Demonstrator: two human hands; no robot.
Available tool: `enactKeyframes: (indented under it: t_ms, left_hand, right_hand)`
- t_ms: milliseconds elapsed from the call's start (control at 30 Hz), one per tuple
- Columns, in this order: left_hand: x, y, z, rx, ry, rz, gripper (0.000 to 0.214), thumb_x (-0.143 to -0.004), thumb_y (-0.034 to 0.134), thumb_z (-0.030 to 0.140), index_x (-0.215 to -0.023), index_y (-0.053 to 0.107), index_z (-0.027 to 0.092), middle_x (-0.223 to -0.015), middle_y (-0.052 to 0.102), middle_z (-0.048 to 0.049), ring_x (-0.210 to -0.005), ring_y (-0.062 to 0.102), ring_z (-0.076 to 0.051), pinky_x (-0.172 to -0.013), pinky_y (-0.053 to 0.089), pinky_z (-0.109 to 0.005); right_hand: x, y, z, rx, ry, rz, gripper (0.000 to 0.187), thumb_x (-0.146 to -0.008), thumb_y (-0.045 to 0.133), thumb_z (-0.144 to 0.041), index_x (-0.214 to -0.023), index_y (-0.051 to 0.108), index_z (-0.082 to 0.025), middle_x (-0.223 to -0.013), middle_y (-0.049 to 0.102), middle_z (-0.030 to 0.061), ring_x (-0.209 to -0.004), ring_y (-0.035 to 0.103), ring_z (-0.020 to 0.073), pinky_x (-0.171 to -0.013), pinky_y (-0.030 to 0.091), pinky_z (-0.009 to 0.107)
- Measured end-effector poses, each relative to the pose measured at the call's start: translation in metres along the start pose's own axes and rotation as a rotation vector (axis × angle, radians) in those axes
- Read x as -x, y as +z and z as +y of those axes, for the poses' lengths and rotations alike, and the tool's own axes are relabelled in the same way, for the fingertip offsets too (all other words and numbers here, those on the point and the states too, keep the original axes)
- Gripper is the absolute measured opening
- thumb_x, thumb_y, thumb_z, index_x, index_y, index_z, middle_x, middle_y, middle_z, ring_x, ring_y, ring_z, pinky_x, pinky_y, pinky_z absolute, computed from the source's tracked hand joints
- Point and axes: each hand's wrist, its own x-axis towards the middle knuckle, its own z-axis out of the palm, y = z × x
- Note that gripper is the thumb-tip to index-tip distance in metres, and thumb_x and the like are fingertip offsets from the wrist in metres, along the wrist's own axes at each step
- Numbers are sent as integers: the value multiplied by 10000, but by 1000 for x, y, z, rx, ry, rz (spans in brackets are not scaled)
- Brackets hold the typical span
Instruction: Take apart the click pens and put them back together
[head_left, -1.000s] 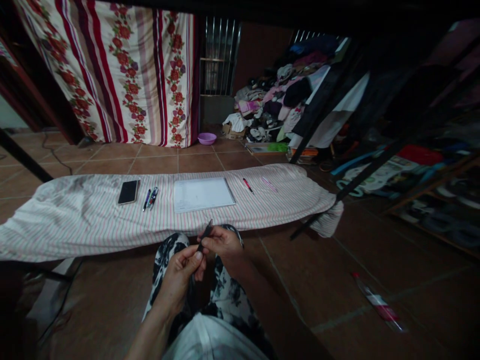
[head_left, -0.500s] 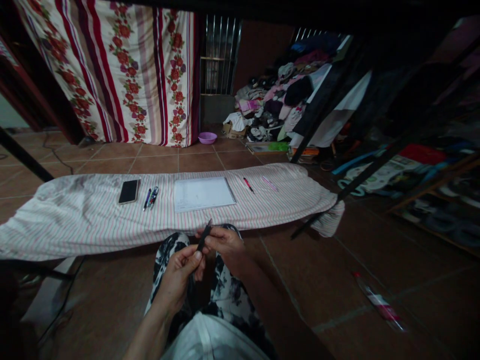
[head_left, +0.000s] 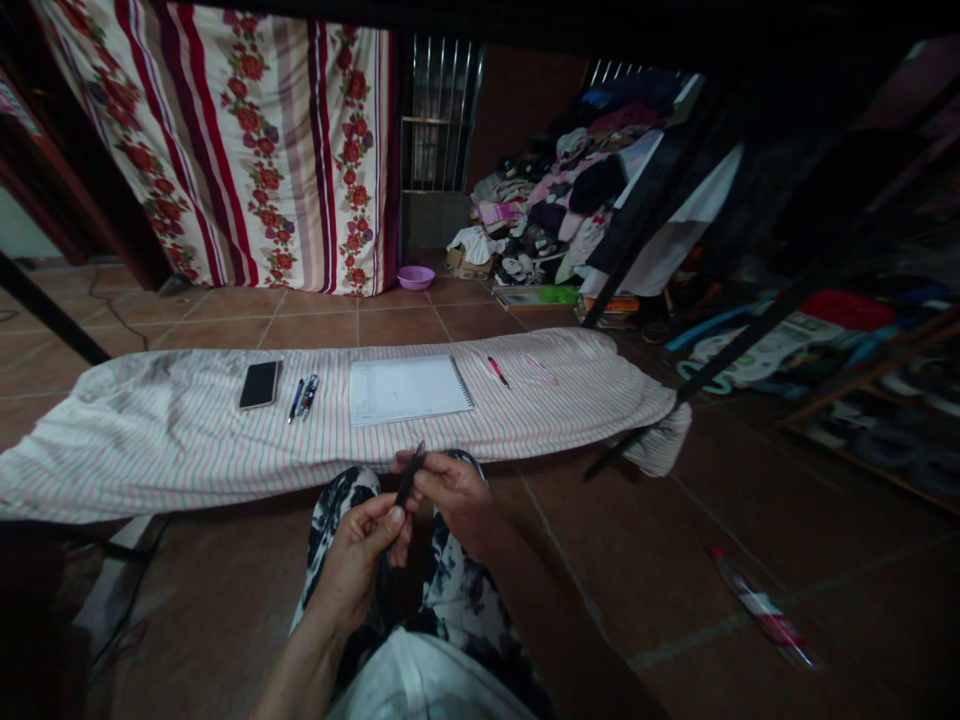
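A dark pen (head_left: 407, 482) is held between both hands above my knees, slanting with its tip up and away from me. My left hand (head_left: 369, 530) pinches its lower end between thumb and fingers. Higher up, near the tip, the fingers of my right hand (head_left: 450, 488) close on the same pen. Just beyond lies an open spiral notebook (head_left: 409, 390) on the striped cloth (head_left: 187, 440). Several pens (head_left: 304, 398) lie together left of the notebook. A red pen (head_left: 498, 372) and a pink pen (head_left: 540, 369) lie to its right.
A phone (head_left: 260, 385) rests on the cloth at the left. Dark metal bars (head_left: 637, 440) slant at both ends of the cloth-covered surface. On the tiled floor are a plastic bottle (head_left: 761, 605) at right and a purple basin (head_left: 415, 277) behind. A clothes heap (head_left: 555, 200) stands farther back.
Almost nothing differs. Both hands keep their hold on the pen in nearly the same place, and the whole view has shifted very slightly.
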Motion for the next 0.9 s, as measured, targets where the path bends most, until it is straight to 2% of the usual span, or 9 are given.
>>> enactKeyframes:
  t_ms: [167, 367, 467, 600, 667, 800, 900]
  left_hand:
    - [1, 1, 0, -14, 5, 10, 207, -770, 621, 330, -833, 649, 134, -492, 465, 52, -459, 376, -55, -493, 277, -201]
    - [1, 2, -3, -18, 7, 0, 200, -767, 625, 325, -830, 650, 136, -513, 476, 48, -462, 385, -53, -506, 292, -206]
    - [1, 2, -3, -8, 4, -1, 204, -757, 633, 326, -825, 650, 135, -512, 479, 46, -460, 386, -55, -506, 292, -208]
    - [0, 3, 0, 2, -3, 10, 223, -754, 631, 343, -815, 648, 130, -498, 470, 46, -457, 380, -59, -500, 287, -211]
    - [0, 3, 1, -1, -9, 19, 223, -752, 634, 343, -814, 648, 129, -503, 469, 46, -456, 377, -59, -496, 284, -210]
    - [0, 2, 0, -9, -15, 34, 223, -743, 643, 344, -815, 648, 133, -521, 477, 46, -455, 379, -58, -489, 279, -210]
    - [0, 1, -1, -17, -9, 29, 224, -745, 640, 350, -801, 648, 133, -517, 479, 45, -456, 379, -59, -491, 281, -210]
  right_hand:
    - [0, 3, -5, 60, 29, 55, 226, -686, 693, -340, -814, 681, -154, -595, 591, -13, -604, 541, 103, -640, 425, 256]
    - [-4, 4, 7, 12, 27, 122, 291, -572, 770, -359, -701, 608, -155, -585, 575, -36, -488, 489, 71, -524, 393, 220]
    - [-3, 2, 7, 12, 26, 65, 278, -620, 744, -362, -754, 619, -153, -594, 562, -38, -516, 488, 71, -546, 389, 216]
    - [0, 1, 0, -5, 34, -33, 312, -715, 670, -371, -938, 647, -153, -797, 625, 23, -608, 511, 80, -635, 411, 246]
    - [2, 1, -3, 4, 35, -39, 303, -731, 655, -359, -950, 658, -150, -805, 626, 28, -618, 511, 82, -645, 409, 251]
    - [0, 4, -2, 27, 62, 43, 256, -684, 690, -355, -830, 680, -145, -590, 573, -16, -585, 520, 97, -630, 412, 255]
    - [-3, 6, 4, 17, 74, 124, 293, -594, 746, -376, -760, 652, -154, -586, 582, -23, -527, 512, 93, -568, 415, 250]
